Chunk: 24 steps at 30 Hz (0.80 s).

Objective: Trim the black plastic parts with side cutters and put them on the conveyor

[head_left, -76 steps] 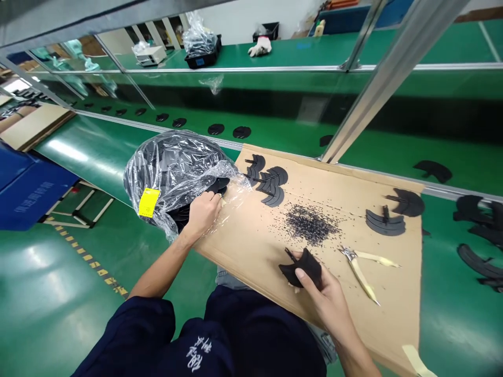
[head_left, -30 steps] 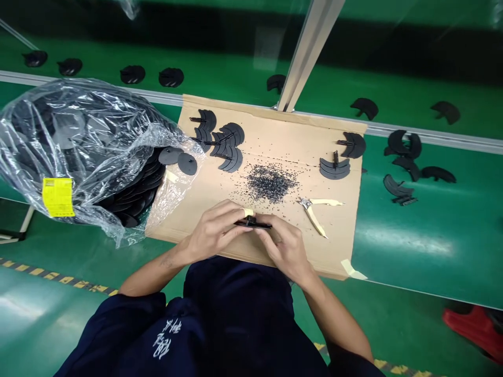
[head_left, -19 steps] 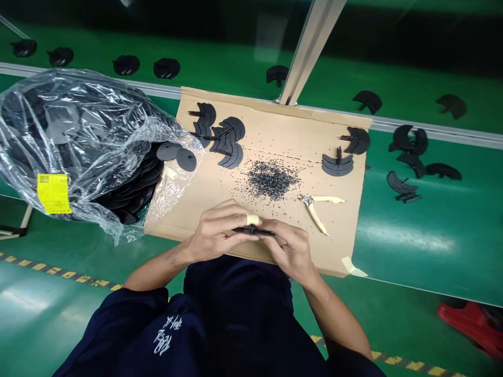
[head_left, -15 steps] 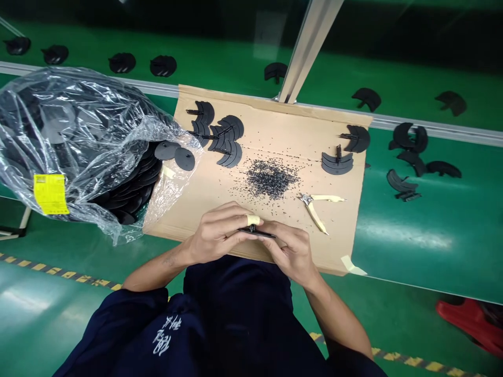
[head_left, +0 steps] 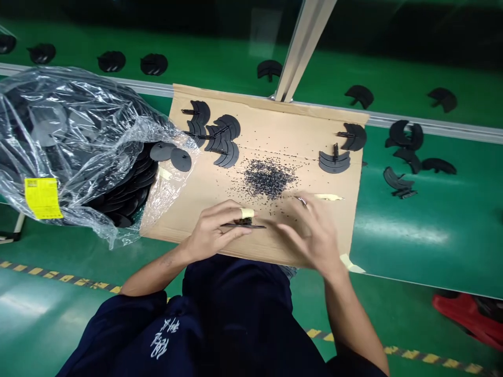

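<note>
Between the thumb and fingers of my left hand [head_left: 214,230] is a thin black plastic disc [head_left: 255,226], seen nearly edge-on, with a small raised part on top. Yellow tape wraps one finger of that hand. My right hand [head_left: 316,235], smeared by motion, is apart from the disc with its fingers spread and nothing seen in them. It hovers over the side cutters [head_left: 330,197], whose yellow-taped handle pokes out beyond the fingers; the rest is mostly hidden. Just past both hands lies a pile of small black plastic bits [head_left: 269,178].
A cardboard sheet [head_left: 283,125] covers part of the green table. On it lie black curved parts [head_left: 226,141] at left and more curved parts [head_left: 334,161] at right. A clear plastic bag [head_left: 78,115] full of black discs bulges at left. A metal post [head_left: 302,52] rises behind.
My right hand has let go of the black disc and moved right, over the side cutters. My left hand keeps the disc in nearly the same place. The view has shifted slightly.
</note>
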{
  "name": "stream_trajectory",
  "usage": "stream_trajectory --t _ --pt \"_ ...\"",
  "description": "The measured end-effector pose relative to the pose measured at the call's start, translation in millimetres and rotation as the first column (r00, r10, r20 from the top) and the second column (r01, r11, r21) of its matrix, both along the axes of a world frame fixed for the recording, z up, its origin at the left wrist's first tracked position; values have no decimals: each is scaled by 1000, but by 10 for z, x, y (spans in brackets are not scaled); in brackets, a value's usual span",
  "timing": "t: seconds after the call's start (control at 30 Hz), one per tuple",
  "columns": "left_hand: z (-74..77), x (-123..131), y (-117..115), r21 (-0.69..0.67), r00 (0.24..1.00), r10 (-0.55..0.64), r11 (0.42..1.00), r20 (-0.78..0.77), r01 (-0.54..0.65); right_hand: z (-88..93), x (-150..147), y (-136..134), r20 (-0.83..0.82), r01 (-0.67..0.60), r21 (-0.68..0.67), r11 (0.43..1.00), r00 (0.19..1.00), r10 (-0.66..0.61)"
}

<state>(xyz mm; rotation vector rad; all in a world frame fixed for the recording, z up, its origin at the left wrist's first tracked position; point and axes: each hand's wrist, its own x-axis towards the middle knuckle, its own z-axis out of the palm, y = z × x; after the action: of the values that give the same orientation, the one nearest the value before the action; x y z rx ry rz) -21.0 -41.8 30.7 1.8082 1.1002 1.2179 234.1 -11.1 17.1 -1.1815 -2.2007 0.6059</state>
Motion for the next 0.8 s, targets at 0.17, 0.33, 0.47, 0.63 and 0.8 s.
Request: stream_trajectory --t 0.17,0.33,0.47,0.63,0.8 --pt "-30 -25 27 4 998 56 998 -27 -56 -166 552 193 402 161 50 986 900 -168" --pt "-41 7 52 6 998 18 1000 -54 -18 -138 591 200 383 100 76 992 916 -122" --pt "-45 43 74 26 999 6 1000 -53 -4 41 332 138 112 -36 -22 999 993 39" --pt "-29 74 115 13 998 -9 1000 -66 10 164 44 102 -60 -210 -118 971 977 204" --pt "-51 95 169 38 998 1 999 -64 1 143 -4 171 -93 -300 -84 950 952 292"
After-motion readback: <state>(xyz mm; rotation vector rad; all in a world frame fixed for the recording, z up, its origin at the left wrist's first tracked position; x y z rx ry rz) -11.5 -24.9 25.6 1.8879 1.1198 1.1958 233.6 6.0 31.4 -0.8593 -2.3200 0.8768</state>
